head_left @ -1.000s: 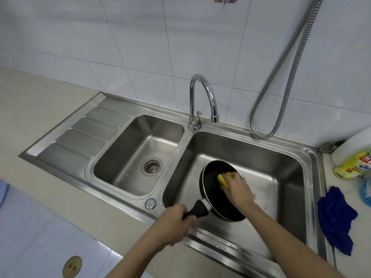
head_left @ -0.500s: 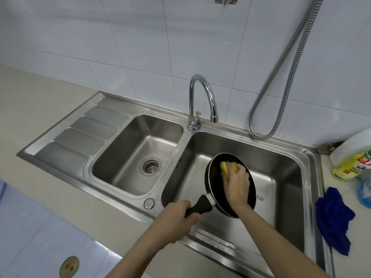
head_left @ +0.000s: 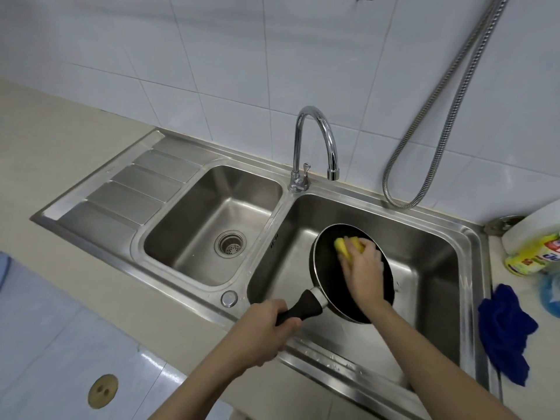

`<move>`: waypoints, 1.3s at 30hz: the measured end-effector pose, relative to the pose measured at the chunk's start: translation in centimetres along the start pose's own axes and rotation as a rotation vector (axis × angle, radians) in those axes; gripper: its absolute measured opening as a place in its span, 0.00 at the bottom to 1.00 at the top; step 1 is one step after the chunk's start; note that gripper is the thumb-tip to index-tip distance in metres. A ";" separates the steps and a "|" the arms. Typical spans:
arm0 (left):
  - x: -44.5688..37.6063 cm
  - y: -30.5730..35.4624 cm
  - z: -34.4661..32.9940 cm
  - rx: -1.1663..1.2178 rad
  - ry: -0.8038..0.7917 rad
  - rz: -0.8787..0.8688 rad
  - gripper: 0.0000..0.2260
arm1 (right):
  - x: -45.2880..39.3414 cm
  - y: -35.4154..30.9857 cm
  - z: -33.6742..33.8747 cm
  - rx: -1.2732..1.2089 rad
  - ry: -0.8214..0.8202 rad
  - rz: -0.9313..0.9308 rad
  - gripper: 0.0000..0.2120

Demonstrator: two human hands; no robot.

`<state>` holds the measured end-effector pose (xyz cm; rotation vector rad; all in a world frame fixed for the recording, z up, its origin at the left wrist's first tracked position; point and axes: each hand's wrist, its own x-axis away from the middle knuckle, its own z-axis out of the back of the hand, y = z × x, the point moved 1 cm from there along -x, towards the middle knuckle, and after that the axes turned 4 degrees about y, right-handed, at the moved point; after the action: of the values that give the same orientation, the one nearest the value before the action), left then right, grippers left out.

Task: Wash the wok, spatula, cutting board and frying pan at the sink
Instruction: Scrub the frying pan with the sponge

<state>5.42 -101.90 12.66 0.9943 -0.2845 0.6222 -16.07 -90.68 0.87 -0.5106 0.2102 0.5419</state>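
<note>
White tiles back a steel sink [head_left: 472, 237] with two basins. Over the right one, the left hand [head_left: 260, 328] grips the one frying pan [head_left: 325, 268] by its handle, tilted. The right hand [head_left: 363, 268], clutching the single yellow sponge [head_left: 342, 247], has scrubbed upward across the pan since a second ago, so washing continues. One tap [head_left: 315, 140], one blue cloth [head_left: 506, 328].

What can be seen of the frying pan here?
The frying pan is round, with a dark, nonstick-looking inside and a black handle joined by a metal collar. It is tilted over the right basin, inside facing the camera. The left hand grips the handle; the right hand presses a yellow sponge against its inside. No water runs.
</note>
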 end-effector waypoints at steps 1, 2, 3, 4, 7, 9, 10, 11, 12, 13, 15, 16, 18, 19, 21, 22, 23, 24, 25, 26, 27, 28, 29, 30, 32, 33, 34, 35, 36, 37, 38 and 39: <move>0.1 -0.2 0.3 0.014 0.018 0.011 0.08 | 0.2 1.3 0.0 0.119 -0.005 0.062 0.19; -0.1 -0.5 0.7 -0.016 0.050 0.008 0.08 | 0.6 2.4 -0.2 0.195 -0.033 0.118 0.19; -0.4 -0.7 0.9 -0.079 0.098 -0.008 0.08 | 1.4 2.9 -0.5 0.234 -0.095 0.172 0.18; -1.0 -1.0 1.1 -0.152 0.152 -0.035 0.08 | 2.4 3.0 -0.9 0.214 -0.204 0.208 0.16; -2.5 -1.3 0.4 -0.293 0.231 -0.094 0.08 | 5.2 0.5 -1.2 -0.187 -0.504 0.079 0.14; -3.1 -1.2 -0.5 -0.291 0.195 -0.102 0.07 | 5.5 -1.8 -0.7 -0.442 -0.387 -0.133 0.13; -3.2 -1.1 -0.9 -0.289 0.170 -0.108 0.07 | 5.3 -2.7 -0.3 -0.549 -0.314 -0.247 0.13; -3.1 -1.1 -1.2 -0.285 0.141 -0.109 0.07 | 5.1 -3.3 0.2 -0.646 -0.251 -0.334 0.14; -3.1 -1.2 -1.5 -0.276 0.114 -0.111 0.07 | 4.7 -3.4 0.4 -0.721 -0.198 -0.394 0.14; -3.0 -1.4 -1.6 -0.269 0.091 -0.109 0.07 | 4.2 -3.5 0.9 -0.787 -0.154 -0.441 0.14; -2.7 -1.8 -2.0 -0.277 0.060 -0.120 0.07 | 3.1 -2.8 1.1 -0.862 -0.069 -0.543 0.15; -2.5 -1.9 -2.2 -0.284 0.051 -0.131 0.08 | 2.8 -2.4 1.0 -0.841 -0.051 -0.570 0.17; -1.9 -1.8 -2.6 -0.260 0.039 -0.145 0.08 | 2.5 -1.2 0.6 -0.554 -0.057 -0.513 0.19; -1.7 -1.6 -2.8 -0.198 0.029 -0.127 0.08 | 2.6 -0.5 0.3 -0.326 -0.090 -0.439 0.20; -1.5 -1.4 -3.0 -0.019 0.005 -0.062 0.08 | 3.2 1.0 -0.1 -0.017 -0.198 -0.330 0.22; -1.5 -1.4 -2.9 0.042 0.010 -0.037 0.07 | 3.6 1.6 -0.2 0.040 -0.281 -0.304 0.23; -1.8 -1.6 -2.8 0.069 0.028 -0.020 0.07 | 3.9 2.1 -0.2 0.048 -0.368 -0.262 0.23; -2.1 -1.8 -2.6 0.085 0.047 -0.004 0.07 | 4.2 2.4 0.1 0.010 -0.455 -0.213 0.22; -2.4 -2.1 -2.5 0.091 0.060 0.007 0.07 | 4.6 2.5 0.3 -0.055 -0.529 -0.160 0.21; -2.7 -2.3 -2.3 0.084 0.068 0.009 0.06 | 5.0 2.3 0.8 -0.101 -0.592 -0.112 0.19; -3.2 -2.8 -2.2 0.059 0.077 -0.001 0.06 | 5.4 2.2 1.2 -0.116 -0.593 -0.064 0.18; -3.5 -3.0 -2.1 0.024 0.088 -0.011 0.07 | 5.8 2.2 1.5 -0.120 -0.547 -0.050 0.20; -3.7 -3.3 -1.9 -0.015 0.100 -0.020 0.08 | 6.2 2.6 1.6 -0.159 -0.454 -0.090 0.23; -4.0 -3.5 -1.6 -0.045 0.112 -0.030 0.09 | 6.3 2.9 2.3 -0.242 -0.354 -0.177 0.22; -4.3 -3.8 -1.4 -0.133 0.142 -0.056 0.09 | 6.3 3.5 3.9 -0.420 -0.117 -0.313 0.13; -4.4 -3.7 -1.3 -0.215 0.169 -0.086 0.09 | 6.0 3.8 5.0 -0.457 0.018 -0.355 0.11; -4.5 -3.5 -1.2 -0.311 0.205 -0.123 0.08 | 5.7 3.7 6.1 -0.450 0.124 -0.370 0.14; -4.5 -3.4 -1.2 -0.405 0.243 -0.153 0.07 | 5.3 3.4 7.1 -0.414 0.192 -0.336 0.17; -4.4 -3.1 -1.1 -0.484 0.289 -0.179 0.08 | 4.9 3.1 8.0 -0.355 0.226 -0.260 0.17; -4.3 -2.8 -1.2 -0.563 0.333 -0.202 0.09 | 4.5 2.4 8.7 -0.275 0.234 -0.158 0.17; -4.0 -2.6 -1.3 -0.634 0.379 -0.228 0.09 | 4.2 1.7 9.1 -0.187 0.218 -0.054 0.17; -3.8 -2.4 -1.3 -0.692 0.415 -0.256 0.09 | 3.9 1.1 9.2 -0.091 0.199 0.051 0.18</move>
<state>3.76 -103.07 8.41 0.2175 0.0078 0.4314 -12.88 -83.43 7.07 -0.6495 0.3901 0.5521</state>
